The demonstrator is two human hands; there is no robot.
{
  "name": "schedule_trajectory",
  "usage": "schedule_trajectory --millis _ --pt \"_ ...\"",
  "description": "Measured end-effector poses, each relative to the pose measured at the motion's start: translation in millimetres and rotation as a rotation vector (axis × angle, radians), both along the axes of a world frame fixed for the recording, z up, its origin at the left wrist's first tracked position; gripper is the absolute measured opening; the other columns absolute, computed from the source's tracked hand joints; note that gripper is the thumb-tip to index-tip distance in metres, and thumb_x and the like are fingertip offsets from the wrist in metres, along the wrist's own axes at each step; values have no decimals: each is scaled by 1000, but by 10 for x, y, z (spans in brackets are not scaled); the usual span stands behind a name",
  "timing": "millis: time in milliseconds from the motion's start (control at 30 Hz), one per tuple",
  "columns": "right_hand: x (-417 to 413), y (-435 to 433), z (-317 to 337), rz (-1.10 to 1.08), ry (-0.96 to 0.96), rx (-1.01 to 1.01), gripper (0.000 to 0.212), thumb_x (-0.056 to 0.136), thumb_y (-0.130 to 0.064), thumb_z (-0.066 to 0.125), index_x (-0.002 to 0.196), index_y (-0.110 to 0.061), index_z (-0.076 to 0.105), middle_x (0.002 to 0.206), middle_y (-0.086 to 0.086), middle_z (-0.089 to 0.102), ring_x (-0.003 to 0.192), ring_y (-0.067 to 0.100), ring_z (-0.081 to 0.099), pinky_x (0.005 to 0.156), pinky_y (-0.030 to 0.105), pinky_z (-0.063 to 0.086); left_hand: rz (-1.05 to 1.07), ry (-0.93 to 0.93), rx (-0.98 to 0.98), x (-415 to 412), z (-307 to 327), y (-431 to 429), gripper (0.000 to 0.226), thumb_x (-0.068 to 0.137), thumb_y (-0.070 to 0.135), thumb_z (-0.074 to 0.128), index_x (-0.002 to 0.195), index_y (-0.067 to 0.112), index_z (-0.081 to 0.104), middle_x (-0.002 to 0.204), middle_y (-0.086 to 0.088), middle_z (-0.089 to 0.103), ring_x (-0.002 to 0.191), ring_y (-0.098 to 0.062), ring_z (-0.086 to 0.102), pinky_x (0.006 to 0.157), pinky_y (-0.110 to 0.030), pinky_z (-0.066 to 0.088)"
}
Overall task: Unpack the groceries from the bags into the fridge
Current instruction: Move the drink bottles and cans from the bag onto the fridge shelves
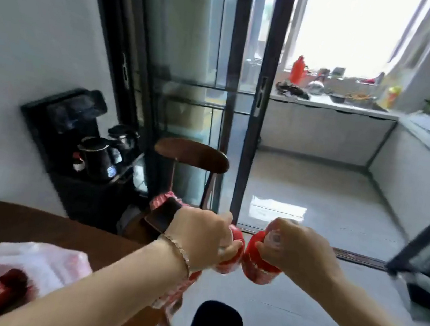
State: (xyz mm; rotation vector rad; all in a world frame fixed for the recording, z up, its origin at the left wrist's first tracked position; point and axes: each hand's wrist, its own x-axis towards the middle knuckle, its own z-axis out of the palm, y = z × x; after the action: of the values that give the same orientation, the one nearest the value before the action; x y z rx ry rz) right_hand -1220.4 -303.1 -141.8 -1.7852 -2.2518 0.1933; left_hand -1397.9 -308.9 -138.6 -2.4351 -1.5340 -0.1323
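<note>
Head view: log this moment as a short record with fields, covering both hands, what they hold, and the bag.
left hand: closed around a red can
right hand: closed around a second red can
cans: held side by side over the floor, nearly touching
plastic bag: on the brown table, lower left, red packaging still inside
wrist: bracelet on the left
fridge: not clearly identifiable
image: motion-blurred

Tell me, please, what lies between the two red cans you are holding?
Nothing: in the head view the left can and right can sit side by side, practically touching.
</note>
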Motion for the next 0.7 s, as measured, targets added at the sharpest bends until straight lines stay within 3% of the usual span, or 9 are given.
schedule_trajectory --millis 167,433,567,700 --pt "1775 -64 -109 -249 -29 1 32 82 -49 59 103 -25 61 100 -6 66 88 16 63 61 20 37 -248 -13 -51 1743 -62 455 48 93 57 31 112 18 51 95 0 66 84 -21 64 64 -25 38" --pt "4320 -393 -21 -605 7 -36 27 80 -47 59 94 -24 58 97 -7 60 95 15 57 73 27 41 -500 -83 -148 4453 -89 780 38 89 56 39 95 20 50 96 -1 67 86 -24 63 66 -23 36" --pt "5302 -520 65 -801 32 -36 17 79 -45 59 82 -31 51 92 -10 58 90 15 57 66 25 34 -695 -83 -176 5647 23 894 38 90 59 34 88 21 41 94 -1 66 86 -23 63 67 -26 37" --pt "6189 -513 149 -960 -2 -8 22 79 -43 60 89 -24 58 95 -6 61 91 19 59 66 26 37 -854 -99 -161 6828 92 1093 41 90 58 34 87 19 45 89 -1 64 85 -23 63 70 -28 40"
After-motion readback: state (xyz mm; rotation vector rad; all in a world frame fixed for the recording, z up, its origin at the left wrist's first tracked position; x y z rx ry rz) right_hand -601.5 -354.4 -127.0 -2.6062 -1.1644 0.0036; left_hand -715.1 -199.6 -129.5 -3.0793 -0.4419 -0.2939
